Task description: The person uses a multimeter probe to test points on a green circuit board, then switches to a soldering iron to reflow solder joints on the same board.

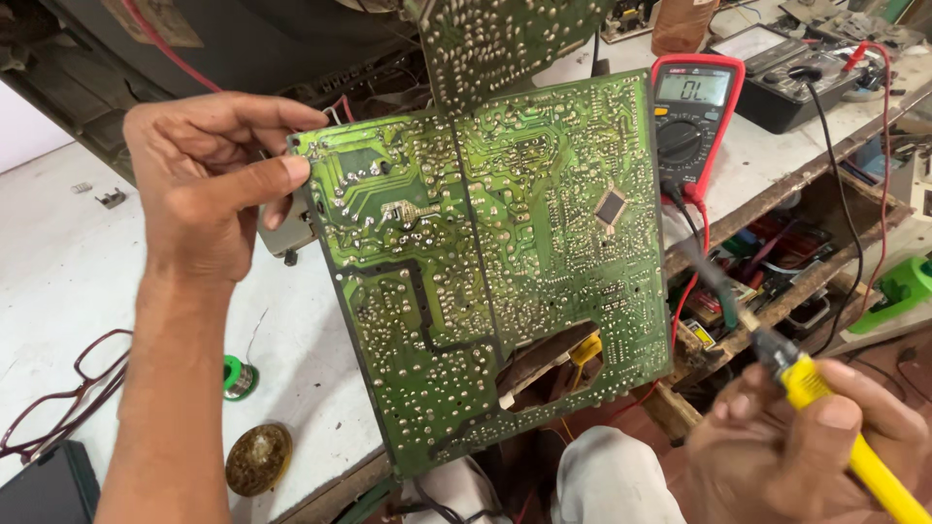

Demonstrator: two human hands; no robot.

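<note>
- Left hand (199, 180) clamped on the upper left corner of the green circuit board (485, 272), thumb pressed flat on the solder side, other fingers hidden behind
- Right hand (815, 437) closed in a pen-like grip around the yellow-handled soldering iron (777, 359), low and to the right of the board
- Iron's long axis slanting from lower right up to upper left, tip aimed toward the board's right edge, blurred and apart from it
- Board held nearly upright and slightly tilted, solder side toward the camera, lying rightward of the left hand and up-left of the right hand
- Right hand nearer to the board's lower right corner and the irregular cut-out (549, 364) along the bottom edge
- Black square chip (610, 207) up-left of the iron's tip, near the right edge
- Open room between iron and board edge, narrowed by red and black probe leads (691, 243) hanging there
- Red-cased multimeter (691, 112) just behind the board's upper right corner
- Beyond the left forearm: solder spool (236, 376), round tin (258, 458), spectacles (68, 388) on the white bench top (58, 252)
- Second, darker meter (796, 73) farther off, up-right of the right hand
</note>
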